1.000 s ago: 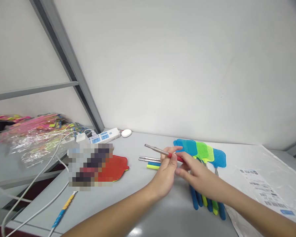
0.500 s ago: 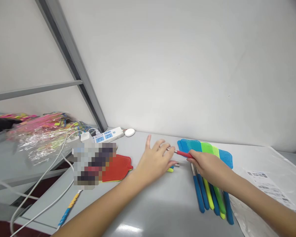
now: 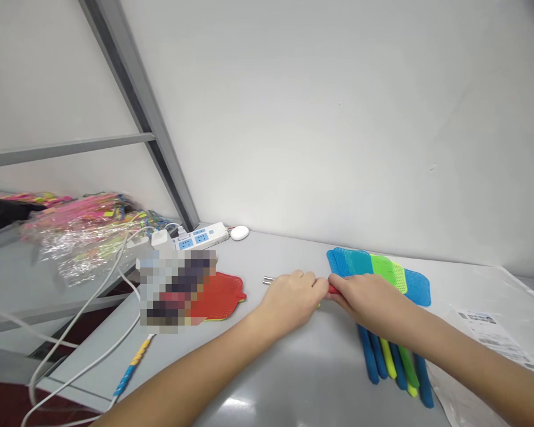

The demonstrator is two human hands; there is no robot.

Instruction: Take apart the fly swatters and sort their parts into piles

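Note:
My left hand (image 3: 293, 298) is closed around a bundle of fly swatter handles; two metal rod ends (image 3: 269, 280) poke out on its left, and a speck of yellow shows beneath it. Just to the right, my right hand (image 3: 365, 298) grips a red handle (image 3: 333, 290), most of it covered by fingers. Both hands touch or nearly touch. Red fly swatter heads (image 3: 219, 296) lie flat to the left of my left hand. Under and behind my right forearm are several fly swatters with blue and green heads (image 3: 353, 262) and handles (image 3: 368, 356) pointing toward me.
A white power strip (image 3: 204, 236) with cables and a round white device (image 3: 239, 233) sit along the wall. A blurred-out patch (image 3: 178, 293) covers something beside the red heads. Plastic-wrapped goods (image 3: 84, 231) lie on the left shelf. A labelled plastic bag (image 3: 493, 338) is at right.
My left hand has gone from spread fingers to a closed grip. The red handle in my right hand has moved left and down into line with the left hand. The view has shifted slightly.

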